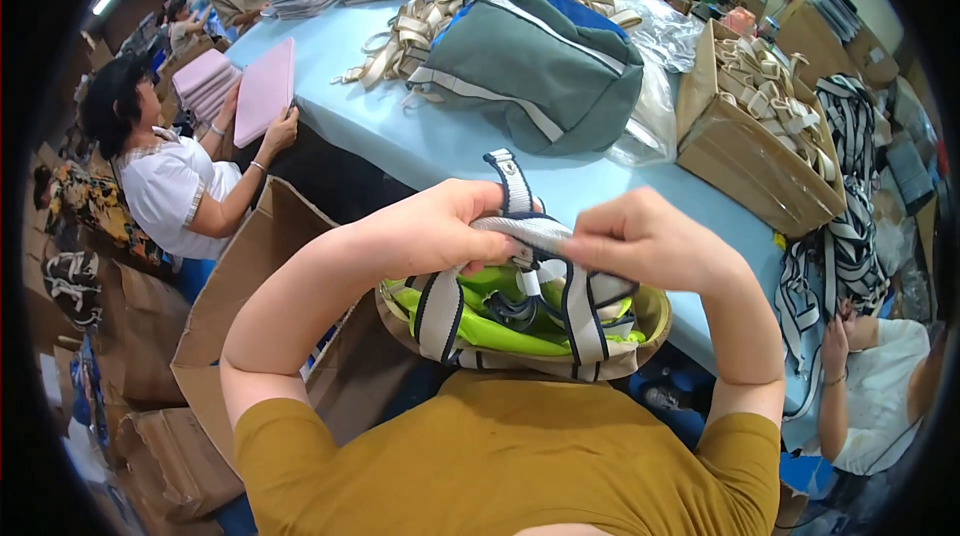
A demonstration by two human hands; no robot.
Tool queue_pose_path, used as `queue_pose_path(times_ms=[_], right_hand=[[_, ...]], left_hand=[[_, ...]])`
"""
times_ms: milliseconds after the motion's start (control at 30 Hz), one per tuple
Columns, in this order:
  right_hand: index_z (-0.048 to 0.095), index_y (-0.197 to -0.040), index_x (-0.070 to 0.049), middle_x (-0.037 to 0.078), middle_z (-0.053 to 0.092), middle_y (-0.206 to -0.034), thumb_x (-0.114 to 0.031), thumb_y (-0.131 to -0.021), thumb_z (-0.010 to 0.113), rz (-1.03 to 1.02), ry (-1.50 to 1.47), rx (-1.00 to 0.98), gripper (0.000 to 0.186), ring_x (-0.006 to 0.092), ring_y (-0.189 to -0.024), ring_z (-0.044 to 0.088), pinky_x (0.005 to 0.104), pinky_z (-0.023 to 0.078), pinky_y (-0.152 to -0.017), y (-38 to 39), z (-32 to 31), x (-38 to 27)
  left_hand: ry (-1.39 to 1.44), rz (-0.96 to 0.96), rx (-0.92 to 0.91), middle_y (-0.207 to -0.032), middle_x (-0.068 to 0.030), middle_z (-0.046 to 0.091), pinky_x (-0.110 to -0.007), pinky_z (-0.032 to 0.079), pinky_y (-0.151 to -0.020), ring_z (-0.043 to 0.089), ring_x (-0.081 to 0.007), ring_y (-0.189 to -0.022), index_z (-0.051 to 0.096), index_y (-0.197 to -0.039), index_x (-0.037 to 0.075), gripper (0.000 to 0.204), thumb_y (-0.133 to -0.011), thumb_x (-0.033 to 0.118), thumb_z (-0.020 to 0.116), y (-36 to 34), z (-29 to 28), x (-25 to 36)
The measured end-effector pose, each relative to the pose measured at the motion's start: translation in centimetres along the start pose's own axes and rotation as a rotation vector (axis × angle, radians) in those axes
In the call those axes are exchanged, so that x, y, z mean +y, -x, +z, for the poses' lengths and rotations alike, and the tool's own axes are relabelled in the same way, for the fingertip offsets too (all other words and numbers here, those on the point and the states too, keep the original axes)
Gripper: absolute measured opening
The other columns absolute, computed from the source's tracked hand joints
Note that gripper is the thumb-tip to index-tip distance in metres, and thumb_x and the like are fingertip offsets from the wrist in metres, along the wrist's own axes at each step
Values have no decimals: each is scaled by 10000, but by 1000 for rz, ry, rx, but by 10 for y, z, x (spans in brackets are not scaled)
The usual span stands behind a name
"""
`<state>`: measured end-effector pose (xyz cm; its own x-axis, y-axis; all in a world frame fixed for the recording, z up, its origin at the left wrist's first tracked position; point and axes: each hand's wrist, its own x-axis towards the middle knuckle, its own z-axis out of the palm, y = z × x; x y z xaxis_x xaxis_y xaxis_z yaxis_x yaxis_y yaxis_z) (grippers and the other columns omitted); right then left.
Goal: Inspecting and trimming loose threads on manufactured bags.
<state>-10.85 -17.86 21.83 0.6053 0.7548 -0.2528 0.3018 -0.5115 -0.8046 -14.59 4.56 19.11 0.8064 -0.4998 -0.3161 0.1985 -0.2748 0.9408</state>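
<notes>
While the left hand (pixel 468 226) and right hand (pixel 645 241) pinched the pale strap (pixel 538 230), each grip clenched on it, above the lime-lined bag (pixel 525 342) at the surface's (pixel 385 141) near edge, even tension probably suited best for holding it flat

The bag (pixel 655 316) has woven cloth straps (pixel 438 318); its lime lining (pixel 480 334) looks glossy; the box (pixel 752 172) by the right edge of the worktop (pixel 385 141) is cardboard.
</notes>
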Motion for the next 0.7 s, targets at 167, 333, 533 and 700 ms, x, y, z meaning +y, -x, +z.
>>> queue_pose_path(times_ms=[167, 333, 533, 700], right_hand=[[571, -720, -21, -9, 500, -606, -303, -880, 529, 43, -391, -78, 327, 56, -526, 464, 203, 377, -478, -8, -4, 24], [564, -740, -23, -1, 502, -634, -302, -881, 521, -33, -421, -7, 316, 60, -539, 470, 197, 383, -483, -9, -4, 22], [580, -824, -33, -10, 543, -702, -349, -880, 492, -49, -479, -234, 333, 41, -571, 468, 179, 380, -461, -16, -11, 25], [590, -767, -41, -34, 559, -660, -330, -873, 512, -109, -396, -131, 317, 25, -542, 447, 168, 324, -426, -18, -8, 34]], left_hand=[[98, -70, -123, -717, 11, 548, -175, 329, -519, 408, -36, -571, 575, -1004, 47, 275, -861, 281, 567, 2, -5, 23], [168, -97, -130, -750, -15, 613, -160, 390, -541, 481, -28, -596, 570, -1000, 51, 268, -901, 290, 501, 0, -6, 31], [113, -24, -148, -826, -28, 609, -173, 414, -557, 510, -37, -636, 555, -997, 28, 254, -896, 257, 508, -6, -7, 41], [172, -64, -70, -803, 4, 586, -168, 385, -543, 480, -33, -628, 562, -1016, 30, 248, -871, 231, 555, -13, -8, 20]])
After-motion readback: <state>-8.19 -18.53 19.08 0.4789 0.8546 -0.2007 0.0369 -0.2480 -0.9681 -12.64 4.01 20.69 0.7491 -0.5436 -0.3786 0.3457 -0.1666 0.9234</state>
